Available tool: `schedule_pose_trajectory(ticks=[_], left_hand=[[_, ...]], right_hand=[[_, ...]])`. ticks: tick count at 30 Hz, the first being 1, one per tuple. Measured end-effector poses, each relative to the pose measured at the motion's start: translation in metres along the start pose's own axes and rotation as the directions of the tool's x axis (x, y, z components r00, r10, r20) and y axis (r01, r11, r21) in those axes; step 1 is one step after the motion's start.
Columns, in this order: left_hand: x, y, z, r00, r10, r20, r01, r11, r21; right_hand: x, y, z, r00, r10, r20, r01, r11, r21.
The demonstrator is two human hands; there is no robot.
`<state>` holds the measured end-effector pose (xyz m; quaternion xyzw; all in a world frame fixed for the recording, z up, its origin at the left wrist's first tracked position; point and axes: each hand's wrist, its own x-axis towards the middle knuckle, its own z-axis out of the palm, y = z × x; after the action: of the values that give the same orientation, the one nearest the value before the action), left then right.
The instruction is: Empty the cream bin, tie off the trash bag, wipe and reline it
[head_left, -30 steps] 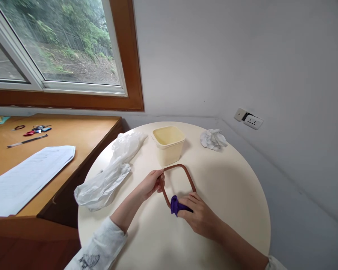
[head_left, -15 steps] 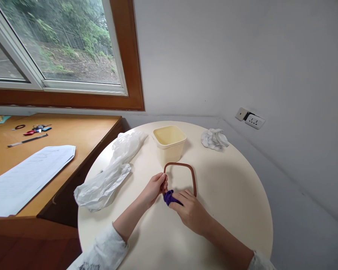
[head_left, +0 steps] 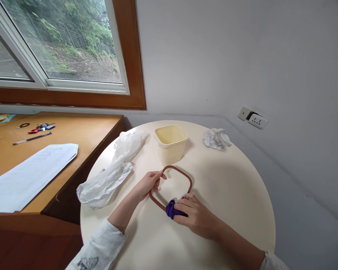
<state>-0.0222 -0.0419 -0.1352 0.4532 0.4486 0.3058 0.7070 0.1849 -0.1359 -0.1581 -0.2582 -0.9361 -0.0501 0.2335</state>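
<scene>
A thin brown frame (head_left: 181, 171), square with rounded corners and hollow in the middle, is held above the table in front of me. My left hand (head_left: 150, 183) pinches its left side between thumb and fingers. Bunched in my right hand (head_left: 194, 215) is a purple cloth (head_left: 172, 210), wrapped around the frame's near side; the fingers hide part of both. Just beyond the frame stands a cream plastic container (head_left: 171, 152), upright and without a lid on it.
The round cream table (head_left: 231, 195) carries a crumpled clear plastic bag (head_left: 109, 180) on the left and a crumpled whitish cloth or paper (head_left: 216, 139) at the back right. A wooden desk (head_left: 98, 131) on the left holds papers (head_left: 36, 176), a pen (head_left: 32, 138) and keys (head_left: 43, 127).
The frame has turned and tilted in my hands. My left hand has shifted left along with it, and my right hand with the purple cloth has come slightly nearer to me.
</scene>
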Motion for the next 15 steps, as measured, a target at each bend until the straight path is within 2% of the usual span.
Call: schedule_pose_trajectory(ticks=[2, 5, 7, 11, 15], left_hand=[[0.0, -0.002, 0.003, 1.0, 0.002, -0.006, -0.003, 0.992, -0.126], [0.001, -0.006, 0.015, 0.999, 0.01, -0.038, -0.023, 0.934, -0.357], [0.0, -0.008, 0.024, 0.998, 0.032, -0.061, -0.055, 0.901, -0.431], [-0.001, -0.01, 0.027, 0.995, 0.063, -0.073, -0.09, 0.89, -0.447], [0.0, -0.009, 0.008, 1.0, 0.014, -0.027, -0.023, 0.935, -0.354]], right_hand=[[0.001, 0.002, 0.001, 0.999, 0.039, -0.012, -0.039, 0.999, -0.01], [0.005, 0.005, 0.007, 0.987, 0.148, -0.055, -0.149, 0.988, -0.025], [0.009, 0.006, 0.011, 0.978, 0.191, -0.078, -0.193, 0.981, -0.021], [0.01, 0.006, 0.014, 0.985, 0.158, -0.068, -0.158, 0.987, 0.005], [-0.004, 0.016, 0.012, 0.994, 0.101, -0.048, -0.102, 0.995, -0.004]])
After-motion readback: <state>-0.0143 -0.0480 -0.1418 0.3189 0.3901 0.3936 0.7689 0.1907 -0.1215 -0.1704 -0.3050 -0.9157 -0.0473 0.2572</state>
